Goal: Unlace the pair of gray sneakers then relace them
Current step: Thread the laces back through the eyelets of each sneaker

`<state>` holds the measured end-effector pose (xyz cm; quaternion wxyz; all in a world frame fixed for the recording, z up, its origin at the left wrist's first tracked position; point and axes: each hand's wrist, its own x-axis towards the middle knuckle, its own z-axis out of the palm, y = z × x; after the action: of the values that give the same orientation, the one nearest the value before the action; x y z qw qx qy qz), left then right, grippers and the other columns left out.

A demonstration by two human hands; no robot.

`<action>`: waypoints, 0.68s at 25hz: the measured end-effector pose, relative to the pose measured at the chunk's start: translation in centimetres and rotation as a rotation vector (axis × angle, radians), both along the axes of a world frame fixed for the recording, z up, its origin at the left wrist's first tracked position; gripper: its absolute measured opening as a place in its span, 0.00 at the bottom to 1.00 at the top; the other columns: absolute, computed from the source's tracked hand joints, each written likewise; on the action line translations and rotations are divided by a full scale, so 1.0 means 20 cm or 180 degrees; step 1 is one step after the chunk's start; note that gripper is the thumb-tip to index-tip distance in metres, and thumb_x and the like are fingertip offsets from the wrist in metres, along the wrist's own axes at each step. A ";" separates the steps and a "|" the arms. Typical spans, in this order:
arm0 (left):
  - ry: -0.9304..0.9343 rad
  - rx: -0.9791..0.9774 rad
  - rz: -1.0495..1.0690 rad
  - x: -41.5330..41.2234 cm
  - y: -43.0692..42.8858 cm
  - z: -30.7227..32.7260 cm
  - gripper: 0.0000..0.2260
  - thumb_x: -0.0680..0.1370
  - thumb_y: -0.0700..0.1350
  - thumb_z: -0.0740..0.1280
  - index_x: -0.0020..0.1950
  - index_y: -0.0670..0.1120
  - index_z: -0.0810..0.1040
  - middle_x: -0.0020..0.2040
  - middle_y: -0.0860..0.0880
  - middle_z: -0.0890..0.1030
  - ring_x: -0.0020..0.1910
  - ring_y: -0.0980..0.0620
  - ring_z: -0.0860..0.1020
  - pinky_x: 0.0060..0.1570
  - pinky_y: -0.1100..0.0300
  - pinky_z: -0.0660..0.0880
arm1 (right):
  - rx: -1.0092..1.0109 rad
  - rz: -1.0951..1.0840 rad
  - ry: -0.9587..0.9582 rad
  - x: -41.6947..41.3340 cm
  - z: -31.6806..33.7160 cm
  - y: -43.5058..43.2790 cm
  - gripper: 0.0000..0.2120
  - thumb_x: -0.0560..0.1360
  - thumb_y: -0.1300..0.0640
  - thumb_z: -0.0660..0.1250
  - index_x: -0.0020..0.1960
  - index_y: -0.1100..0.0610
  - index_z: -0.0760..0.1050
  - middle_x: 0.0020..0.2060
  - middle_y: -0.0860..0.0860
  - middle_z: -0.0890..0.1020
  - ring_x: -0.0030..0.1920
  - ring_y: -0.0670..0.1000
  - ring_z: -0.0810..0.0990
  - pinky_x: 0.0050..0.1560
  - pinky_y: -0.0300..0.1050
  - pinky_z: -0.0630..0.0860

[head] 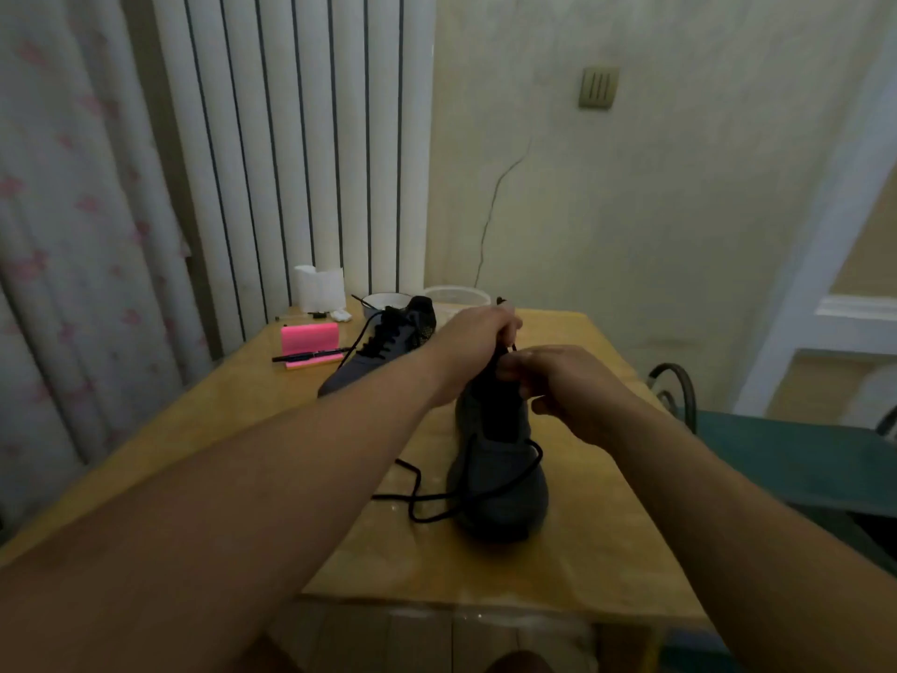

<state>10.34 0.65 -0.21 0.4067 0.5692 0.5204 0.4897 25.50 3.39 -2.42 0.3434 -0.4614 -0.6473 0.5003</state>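
Observation:
A gray sneaker stands in the middle of the wooden table, toe toward me. Its black lace trails loose over the toe and onto the table at the left. My left hand grips the lace above the sneaker's collar. Just below and to the right, my right hand pinches the lace at the sneaker's top eyelets. The second gray sneaker lies farther back on the left, laced, with lace ends hanging out.
A pink block with black pens lies at the table's back left. White folded paper, a bowl and a round container stand along the back edge. A green chair is at the right.

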 end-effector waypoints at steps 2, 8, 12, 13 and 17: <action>0.0055 -0.0084 -0.0209 -0.02 0.02 -0.01 0.19 0.86 0.47 0.57 0.40 0.44 0.77 0.67 0.50 0.81 0.61 0.52 0.78 0.56 0.57 0.75 | -0.0228 0.0388 0.0264 0.03 -0.01 0.00 0.13 0.84 0.57 0.62 0.62 0.56 0.83 0.54 0.53 0.87 0.39 0.49 0.74 0.39 0.44 0.70; 0.0155 -0.0114 -0.0398 -0.04 0.02 0.00 0.20 0.88 0.53 0.54 0.66 0.48 0.83 0.63 0.42 0.83 0.48 0.52 0.85 0.48 0.60 0.80 | -0.0186 0.0997 0.0525 0.01 -0.03 0.04 0.17 0.87 0.52 0.58 0.67 0.57 0.79 0.56 0.52 0.86 0.38 0.47 0.72 0.39 0.42 0.67; 0.0444 -0.0073 -0.0430 -0.08 0.04 0.02 0.21 0.88 0.56 0.53 0.67 0.49 0.81 0.52 0.37 0.79 0.34 0.49 0.75 0.46 0.52 0.74 | -0.0027 0.1050 0.0299 -0.04 -0.06 0.06 0.14 0.87 0.52 0.58 0.58 0.59 0.79 0.45 0.53 0.84 0.38 0.49 0.76 0.39 0.44 0.71; 0.0467 -0.0020 -0.0421 -0.09 0.03 0.00 0.21 0.88 0.57 0.53 0.65 0.47 0.81 0.51 0.36 0.79 0.35 0.47 0.76 0.49 0.50 0.75 | 0.0013 0.0980 0.0353 -0.06 -0.07 0.06 0.13 0.87 0.53 0.57 0.55 0.59 0.77 0.41 0.53 0.82 0.37 0.49 0.75 0.38 0.43 0.71; 0.1030 0.0881 -0.0070 -0.14 -0.02 -0.31 0.20 0.82 0.60 0.66 0.69 0.53 0.75 0.70 0.43 0.74 0.63 0.51 0.77 0.65 0.49 0.74 | 0.0041 0.0678 0.0526 -0.10 -0.12 0.06 0.12 0.87 0.56 0.57 0.54 0.60 0.76 0.35 0.51 0.77 0.33 0.48 0.72 0.35 0.42 0.70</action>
<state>7.44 0.26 -6.37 0.2411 0.6965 0.5004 0.4543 23.52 4.65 -4.90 0.3435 -0.3451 -0.6652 0.5661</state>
